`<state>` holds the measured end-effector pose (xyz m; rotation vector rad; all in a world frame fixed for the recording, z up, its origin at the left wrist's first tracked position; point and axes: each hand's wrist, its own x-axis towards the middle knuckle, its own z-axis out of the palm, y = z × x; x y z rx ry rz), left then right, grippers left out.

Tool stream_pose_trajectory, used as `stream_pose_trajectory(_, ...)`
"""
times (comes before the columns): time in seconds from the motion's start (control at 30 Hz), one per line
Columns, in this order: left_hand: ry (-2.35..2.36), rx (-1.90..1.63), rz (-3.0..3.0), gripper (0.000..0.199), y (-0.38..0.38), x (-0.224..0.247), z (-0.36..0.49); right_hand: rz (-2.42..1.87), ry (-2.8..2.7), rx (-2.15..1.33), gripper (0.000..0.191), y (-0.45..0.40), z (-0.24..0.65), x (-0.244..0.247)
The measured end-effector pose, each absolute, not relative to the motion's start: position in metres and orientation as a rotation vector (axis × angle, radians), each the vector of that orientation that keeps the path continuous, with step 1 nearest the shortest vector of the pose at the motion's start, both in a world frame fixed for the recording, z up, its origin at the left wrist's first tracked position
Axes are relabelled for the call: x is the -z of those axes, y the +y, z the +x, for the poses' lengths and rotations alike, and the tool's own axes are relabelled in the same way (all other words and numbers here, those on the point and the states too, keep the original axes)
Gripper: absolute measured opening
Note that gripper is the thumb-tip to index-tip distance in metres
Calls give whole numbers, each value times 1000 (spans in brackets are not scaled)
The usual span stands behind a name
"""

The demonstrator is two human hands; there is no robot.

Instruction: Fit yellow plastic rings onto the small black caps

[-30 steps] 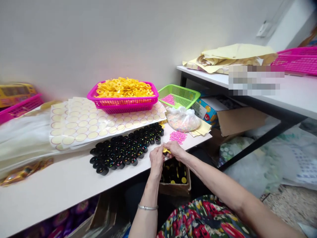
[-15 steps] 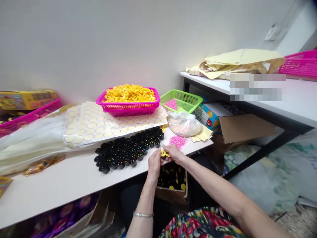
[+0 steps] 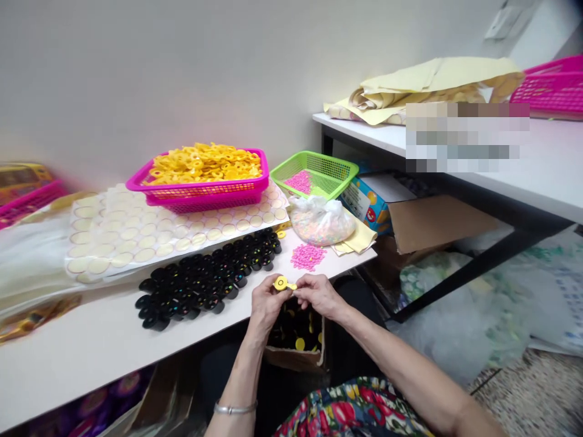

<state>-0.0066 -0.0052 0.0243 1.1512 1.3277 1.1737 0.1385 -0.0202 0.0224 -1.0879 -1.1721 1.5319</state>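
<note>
My left hand (image 3: pixel 266 303) grips a yellow round lid (image 3: pixel 281 283) with a dark ring mark on its top. My right hand (image 3: pixel 319 297) pinches the narrow tab that sticks out from the lid's right side. Whether a black cup sits under the lid is hidden by my fingers. Both hands are just off the table's front edge, above an open cardboard box (image 3: pixel 296 359) of black pieces with yellow tops. Rows of small black cups (image 3: pixel 204 276) with coloured bits in them stand to the left. Pink pellets (image 3: pixel 308 257) lie in a pile behind my hands.
A pink basket (image 3: pixel 204 197) full of yellow ring-shaped pieces rests on sticker sheets (image 3: pixel 146 246). Behind the pellets are a clear bag (image 3: pixel 322 221) of pastel bits and a green basket (image 3: pixel 334 173). A higher white table (image 3: pixel 542 158) with a dark frame stands at right.
The camera view has shifted, so the table things appear further left. My hands have tilted the yellow lid's top into plainer view, and my right fingers have drawn back to its tab.
</note>
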Motion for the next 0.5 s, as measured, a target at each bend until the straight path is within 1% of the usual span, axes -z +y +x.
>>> stream_pose_trajectory(0.13,1269,-1238,1355,30,-18,-34,5,-957,-1161,-1482,17,-29,157,-30)
stream_pose_trajectory(0.17,1260,-1247,1460,27,-22,-38,8,-916,-1147,-1499,20,-32,163,-32)
stream_pose_trajectory(0.23,1230,-1252,1727,22,-29,-44,14,-839,-1115,-1595,35,-35,174,-39)
stream_pose_trajectory(0.3,1175,-1275,2006,23,-34,-49,20,-783,-1114,-1731,50,-37,183,-45)
stream_pose_trajectory(0.33,1144,-1291,2127,25,-36,-51,23,-763,-1127,-1796,54,-37,186,-48)
stream_pose_trajectory(0.4,1083,-1298,2308,23,-39,-53,30,-748,-1159,-1898,56,-36,192,-52)
stream_pose_trajectory(0.5,1044,-1235,2427,14,-42,-53,40,-784,-1168,-1976,56,-35,198,-54)
